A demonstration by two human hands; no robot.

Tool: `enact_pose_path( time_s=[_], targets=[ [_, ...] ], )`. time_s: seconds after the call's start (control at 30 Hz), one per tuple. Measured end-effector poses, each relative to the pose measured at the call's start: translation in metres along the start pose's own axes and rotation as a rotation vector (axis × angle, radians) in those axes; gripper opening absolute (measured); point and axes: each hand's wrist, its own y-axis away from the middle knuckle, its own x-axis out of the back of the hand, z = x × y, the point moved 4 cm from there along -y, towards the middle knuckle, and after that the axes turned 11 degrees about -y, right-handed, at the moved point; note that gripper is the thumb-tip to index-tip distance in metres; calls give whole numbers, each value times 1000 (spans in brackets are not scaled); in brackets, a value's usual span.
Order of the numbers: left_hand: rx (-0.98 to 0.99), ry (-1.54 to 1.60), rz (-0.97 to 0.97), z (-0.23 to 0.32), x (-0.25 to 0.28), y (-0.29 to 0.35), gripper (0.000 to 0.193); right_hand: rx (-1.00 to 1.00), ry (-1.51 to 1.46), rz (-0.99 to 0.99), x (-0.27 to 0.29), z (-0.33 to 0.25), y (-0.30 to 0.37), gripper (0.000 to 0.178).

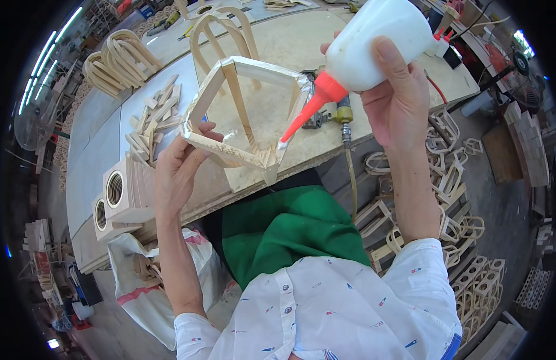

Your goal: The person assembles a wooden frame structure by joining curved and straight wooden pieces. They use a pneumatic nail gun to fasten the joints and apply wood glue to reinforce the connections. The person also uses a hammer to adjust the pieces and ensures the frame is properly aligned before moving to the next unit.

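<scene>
My left hand [177,174] pinches the left corner of a pale wooden frame [269,75], several-sided and held tilted above the table's near edge. White smears that look like glue mark its upper edge and corners. Closed around a white squeeze bottle [374,42], my right hand [399,102] tips it downward. The bottle's red nozzle [308,114] points down to the left, its tip at the frame's right side, close to the lower corner. Whether the tip touches the wood I cannot tell. Bent wooden arches [245,33] stand just behind the frame.
On the worktable [89,141] lie a heap of wood strips [158,114], more bent arches [119,60] and wooden blocks with round holes [134,192]. A yellow-green air tool [344,114] with a hose lies right. Below are a white sack [140,300] and stacked wooden frames [452,180].
</scene>
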Motion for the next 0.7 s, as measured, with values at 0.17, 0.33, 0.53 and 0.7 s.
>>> enact_pose_path(
  time_s=[0.17, 0.33, 0.53, 0.7],
  targets=[
    [-8, 9, 24, -2, 1, -1, 33, 82, -62, -17, 9, -12, -6, 52],
    [13, -1, 27, -1, 0, -2, 33, 13, -134, 18, -12, -2, 5, 53],
    [1, -46, 29, 1, -2, -3, 33, -4, -62, -8, -14, 6, 12, 55],
    [-5, -8, 24, -2, -1, -4, 32, 58, 19, 31, -2, -9, 10, 56]
  ],
)
